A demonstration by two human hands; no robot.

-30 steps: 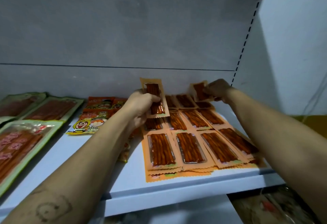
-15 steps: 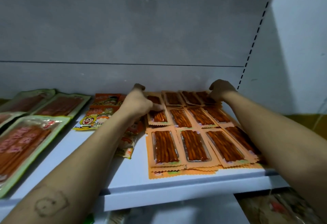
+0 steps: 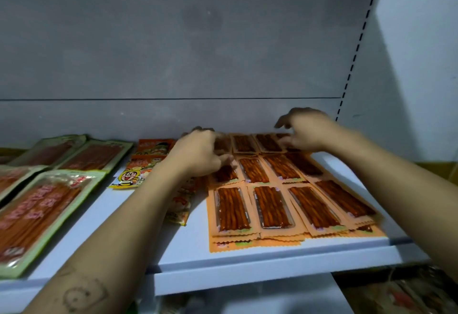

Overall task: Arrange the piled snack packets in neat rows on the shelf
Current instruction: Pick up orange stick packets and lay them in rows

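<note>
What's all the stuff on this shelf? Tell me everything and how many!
orange snack packets: about twelve on top, in three rows of four, more stacked under the front row; right part of the shelf.
green-edged packets: at least four, green rims, red-brown inside; left part.
cartoon-face packets: several, yellow and orange; middle, some under the left forearm.
shelf: one, white.
back wall: one, grey.
left hand: one, on the back-left orange packets; grip unclear.
right hand: one, blurred, fingers spread over the back-right orange packets.
</note>
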